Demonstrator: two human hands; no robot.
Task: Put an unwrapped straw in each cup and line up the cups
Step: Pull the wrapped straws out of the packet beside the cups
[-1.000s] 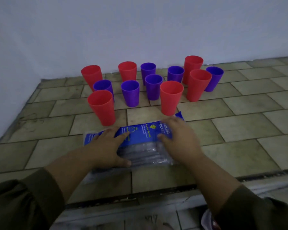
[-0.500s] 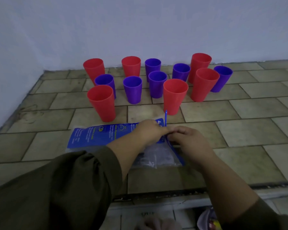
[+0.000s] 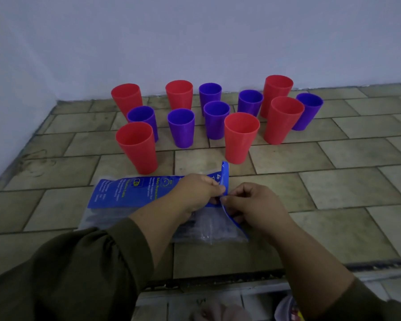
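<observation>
On my feed, both hands meet at the centre of the frame over a plastic packet (image 3: 130,191) lying flat on the tiled bench (image 3: 333,193). The left hand (image 3: 195,193) reaches across the packet from the lower left, its fingers (image 3: 214,189) curled and pinching the blue flap (image 3: 225,174) at the packet's right end. The right hand (image 3: 255,205) comes in from the lower right and pinches the same flap from the other side between thumb and forefinger, so the fingertips of the two hands sit close together. The flap stands up off the bench, bent between them. The packet's upper half is blue with printed text. Its lower half is clear, and I can make out long dark shapes inside but cannot tell what they are.

Above the packet, in the upper middle of the frame, six red cups (image 3: 241,137) and six purple cups (image 3: 181,127) stand upright in a loose cluster, not a row. The nearest cup on the left (image 3: 137,147) stands just beside the packet's top edge. A pale wall (image 3: 195,38) rises behind the cluster. Dark sleeves (image 3: 67,274) cover both arms at the bottom of the frame.
</observation>
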